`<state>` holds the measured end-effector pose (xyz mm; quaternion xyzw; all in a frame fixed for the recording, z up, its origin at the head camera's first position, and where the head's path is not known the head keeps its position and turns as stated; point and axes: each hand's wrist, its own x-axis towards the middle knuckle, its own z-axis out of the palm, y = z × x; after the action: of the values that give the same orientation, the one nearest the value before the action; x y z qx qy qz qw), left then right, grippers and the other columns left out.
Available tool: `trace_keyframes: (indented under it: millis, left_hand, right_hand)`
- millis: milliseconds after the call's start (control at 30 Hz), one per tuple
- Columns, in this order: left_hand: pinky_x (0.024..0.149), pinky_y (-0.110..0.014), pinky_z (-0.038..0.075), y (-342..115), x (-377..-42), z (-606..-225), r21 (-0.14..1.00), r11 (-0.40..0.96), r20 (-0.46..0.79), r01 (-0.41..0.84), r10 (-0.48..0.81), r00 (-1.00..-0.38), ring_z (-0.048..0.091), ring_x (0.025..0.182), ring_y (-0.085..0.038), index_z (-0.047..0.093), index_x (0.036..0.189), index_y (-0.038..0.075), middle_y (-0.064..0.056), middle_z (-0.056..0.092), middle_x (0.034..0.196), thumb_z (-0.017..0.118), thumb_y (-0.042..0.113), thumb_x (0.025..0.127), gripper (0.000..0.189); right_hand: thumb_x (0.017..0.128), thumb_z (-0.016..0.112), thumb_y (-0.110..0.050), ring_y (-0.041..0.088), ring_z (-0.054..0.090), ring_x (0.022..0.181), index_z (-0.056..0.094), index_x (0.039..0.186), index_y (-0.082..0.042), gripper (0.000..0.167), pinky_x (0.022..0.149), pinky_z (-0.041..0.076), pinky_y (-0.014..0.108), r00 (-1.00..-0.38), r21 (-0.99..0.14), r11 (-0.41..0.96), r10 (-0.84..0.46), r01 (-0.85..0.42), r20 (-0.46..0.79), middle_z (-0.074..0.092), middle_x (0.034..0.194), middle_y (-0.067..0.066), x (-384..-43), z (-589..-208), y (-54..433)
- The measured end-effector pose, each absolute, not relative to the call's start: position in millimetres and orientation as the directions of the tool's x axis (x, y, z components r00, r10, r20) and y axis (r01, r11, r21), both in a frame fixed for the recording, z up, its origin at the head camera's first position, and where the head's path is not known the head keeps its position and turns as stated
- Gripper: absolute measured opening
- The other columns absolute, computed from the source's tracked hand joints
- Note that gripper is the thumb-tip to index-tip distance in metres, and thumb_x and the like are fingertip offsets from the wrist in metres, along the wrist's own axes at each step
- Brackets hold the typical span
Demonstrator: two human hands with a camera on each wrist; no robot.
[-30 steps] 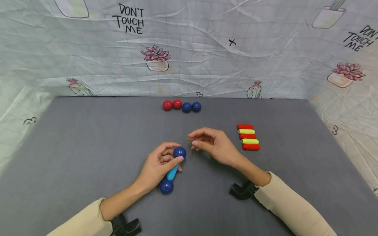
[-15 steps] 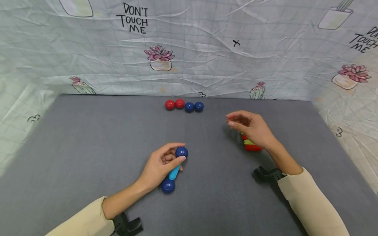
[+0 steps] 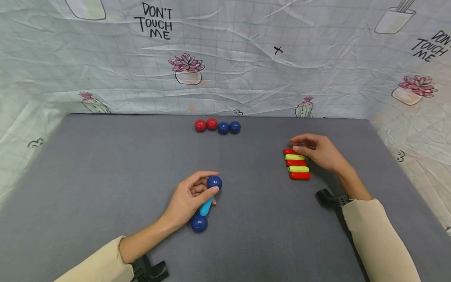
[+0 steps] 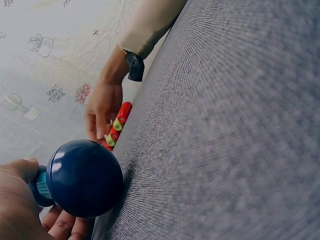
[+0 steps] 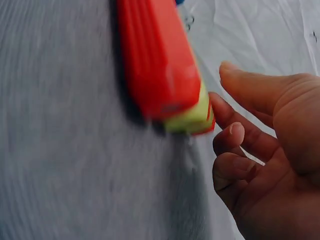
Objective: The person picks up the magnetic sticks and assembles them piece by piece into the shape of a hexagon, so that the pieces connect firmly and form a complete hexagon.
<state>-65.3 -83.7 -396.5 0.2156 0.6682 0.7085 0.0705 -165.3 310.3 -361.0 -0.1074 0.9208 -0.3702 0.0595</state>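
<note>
My left hand grips a light blue rod that has a dark blue ball at its upper end and another dark blue ball at its lower end. Thumb and fingers sit around the upper ball. To the right, my right hand is over the far end of a row of short rods, red and yellow by turns. Its thumb tip overlaps the farthest red rod in the head view. The right wrist view has the thumb and fingers apart, beside the rods, holding nothing.
Two red balls and two blue balls lie in a row near the back edge of the grey table. Behind it hangs a printed white cloth, which also runs along both sides.
My right hand has moved right and away from the left hand, over to the row of rods. The left hand keeps its hold on the blue rod and balls, nearly still.
</note>
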Motion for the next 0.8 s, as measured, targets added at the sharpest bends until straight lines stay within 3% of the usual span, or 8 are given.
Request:
trace_keyframes:
  millis: [267,800]
  left_hand:
    - [0.058,-0.03,0.051,-84.0,-63.9,-395.2,0.979,-0.109,0.204,0.175,0.392,-0.897,0.063,0.067,-0.029,0.051,0.126,-0.005,-0.025,0.058,0.088,0.061,0.005,0.094,0.035]
    - [0.057,-0.028,0.05,-85.4,-64.8,-393.8,0.977,-0.108,0.212,0.184,0.4,-0.892,0.064,0.068,-0.027,0.05,0.126,-0.006,-0.025,0.058,0.089,0.06,0.003,0.094,0.034]
  right_hand:
    - [0.091,0.066,-0.033,0.023,0.053,0.075,0.067,0.118,-0.016,0.032,0.062,0.045,0.029,-0.972,-0.657,0.745,-0.221,-0.117,-0.077,0.065,0.098,0.004,-167.0,-367.7,317.3]
    - [0.095,0.06,-0.032,0.019,0.055,0.081,0.069,0.117,-0.012,0.031,0.064,0.045,0.024,-0.968,-0.658,0.735,-0.249,-0.167,-0.033,0.066,0.107,0.007,-164.9,-366.7,311.9]
